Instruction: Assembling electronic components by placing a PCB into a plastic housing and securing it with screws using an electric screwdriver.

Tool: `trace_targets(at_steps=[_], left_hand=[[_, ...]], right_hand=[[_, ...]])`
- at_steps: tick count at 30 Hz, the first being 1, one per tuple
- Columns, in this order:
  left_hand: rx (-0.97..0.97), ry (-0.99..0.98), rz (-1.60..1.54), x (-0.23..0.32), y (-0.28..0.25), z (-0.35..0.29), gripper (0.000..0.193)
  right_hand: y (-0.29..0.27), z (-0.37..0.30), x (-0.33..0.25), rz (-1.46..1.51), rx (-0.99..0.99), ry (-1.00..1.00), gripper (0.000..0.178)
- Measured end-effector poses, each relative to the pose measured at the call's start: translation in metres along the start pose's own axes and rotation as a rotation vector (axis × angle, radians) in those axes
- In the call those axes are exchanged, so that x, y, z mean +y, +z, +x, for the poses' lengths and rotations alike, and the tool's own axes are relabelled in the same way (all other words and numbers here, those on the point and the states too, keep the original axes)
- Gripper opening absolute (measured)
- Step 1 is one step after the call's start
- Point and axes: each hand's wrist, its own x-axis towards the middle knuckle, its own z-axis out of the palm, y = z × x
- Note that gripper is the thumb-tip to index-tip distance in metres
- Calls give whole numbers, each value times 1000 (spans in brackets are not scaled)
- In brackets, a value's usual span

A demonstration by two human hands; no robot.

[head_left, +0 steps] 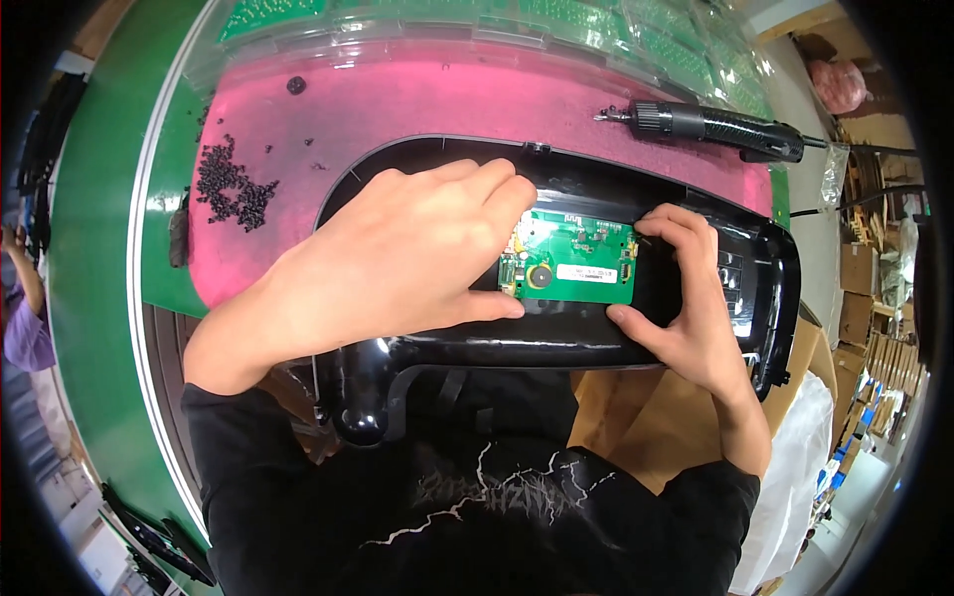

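"Lying on the left of the one pink mat (417, 99), how many black screws (221, 185) are there?"

"Too many, and too small, to count: one loose pile with a few strays. One round black piece (296, 85) lies apart, farther off."

"And next, toward the right?"

"The person's left hand (437, 243), over one black plastic housing (537, 348). It grasps the left end of one green circuit board (568, 253), fingers bent at the far corner, thumb at the near one."

"Where exactly is the board?"

"Between the two hands, over the housing's hollow; whether it touches the housing cannot be told. Toward its near edge it bears one round black component (540, 276), then one white label (586, 274)."

"The right hand (691, 288)?"

"Grasping the board's right end, fingertips at the far corner, thumb at the near one."

"Anything beyond?"

"One black electric screwdriver (701, 126), at the far right of the mat, tip pointing left, apart from both hands."
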Motion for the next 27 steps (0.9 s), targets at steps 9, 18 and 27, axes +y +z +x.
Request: trace_targets(at_steps=[9,18,27], left_hand=[[45,-60,-95,0,3,-2,72],[61,-188,-157,2,5,7,58],[144,-180,-116,-7,7,7,51]], right_hand=[[-79,17,32,-391,446,202,55],[-85,77,76,342,715,192,60],[-33,137,20,960,418,-181,47]])
